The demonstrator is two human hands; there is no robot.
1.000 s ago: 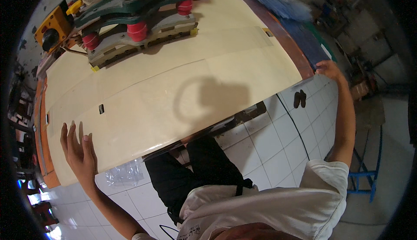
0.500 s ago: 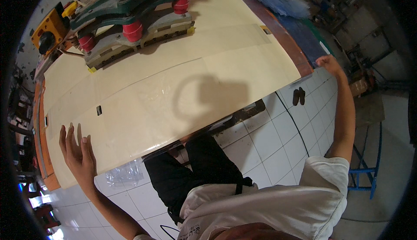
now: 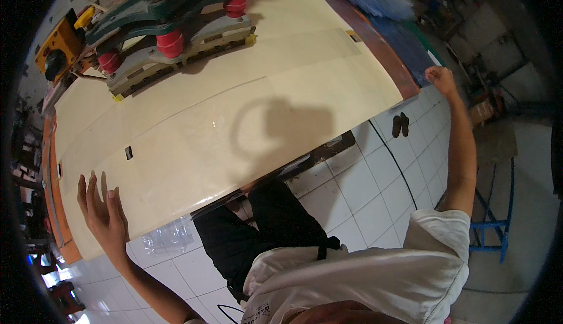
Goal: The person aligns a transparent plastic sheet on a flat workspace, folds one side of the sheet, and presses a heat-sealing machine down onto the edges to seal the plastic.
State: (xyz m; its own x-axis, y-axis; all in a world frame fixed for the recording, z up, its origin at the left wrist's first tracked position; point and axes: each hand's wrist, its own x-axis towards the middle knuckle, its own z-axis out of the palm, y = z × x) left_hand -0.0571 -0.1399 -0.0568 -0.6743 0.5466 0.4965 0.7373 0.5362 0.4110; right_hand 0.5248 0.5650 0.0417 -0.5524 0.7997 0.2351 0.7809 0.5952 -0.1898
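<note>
My left hand (image 3: 105, 211) is open above the near left part of a cream sheet (image 3: 193, 165) that covers the worktable. Its fingers are spread and nothing is in them. Far out to the right, my right hand (image 3: 442, 80) is closed, fingertips curled together beside a stack of blue plastic (image 3: 404, 51). Whatever those fingers hold, if anything, is too small to make out. Clear plastic film (image 3: 249, 89) lies flat across the cream sheet. Over the sheet's far left stands a pressing machine (image 3: 176, 16) with dark green bars and red cylinders.
Beside the machine sits an orange control box (image 3: 57, 48) with a black knob. Clear plastic bags (image 3: 167, 237) show below the table's front edge. On the tiled floor are brown sandals (image 3: 400, 125) and a black cable (image 3: 392, 158). A blue metal frame (image 3: 491, 225) stands at right.
The table and machine sit slightly farther left in the picture. My right hand's fingers are curled in more tightly; my left hand stays spread over the sheet.
</note>
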